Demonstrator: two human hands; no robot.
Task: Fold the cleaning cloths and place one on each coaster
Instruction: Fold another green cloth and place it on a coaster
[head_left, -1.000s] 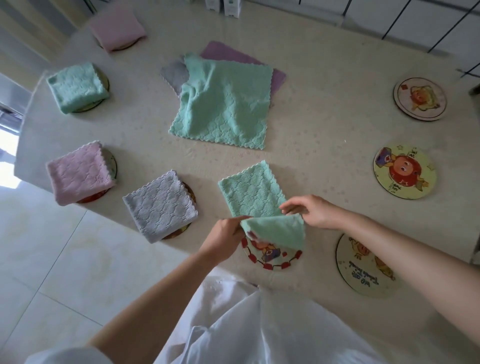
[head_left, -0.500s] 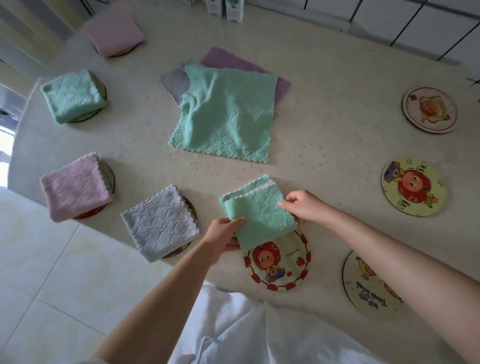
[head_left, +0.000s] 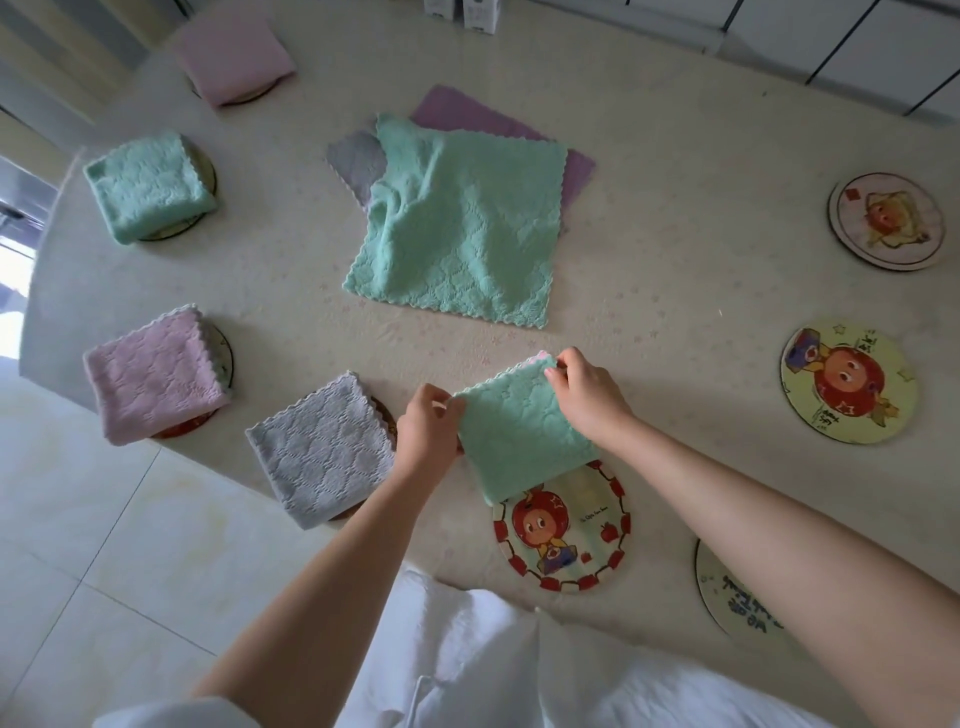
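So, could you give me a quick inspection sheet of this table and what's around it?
Surface: cream patterned table.
Job's things: far pink cloth, left green cloth, near pink cloth and grey folded cloth each lie folded on a coaster. The held green cloth overlaps only the far edge of the cartoon coaster. Far-right coaster, middle-right coaster and near-right coaster are bare. Unfolded green cloth tops a purple cloth and a grey cloth.
Clutter: white boxes at the far edge.
Grippers: left hand and right hand pinch the held green cloth's corners.
Cables: nothing seen.
Surroundings: tiled floor, white cabinet fronts.
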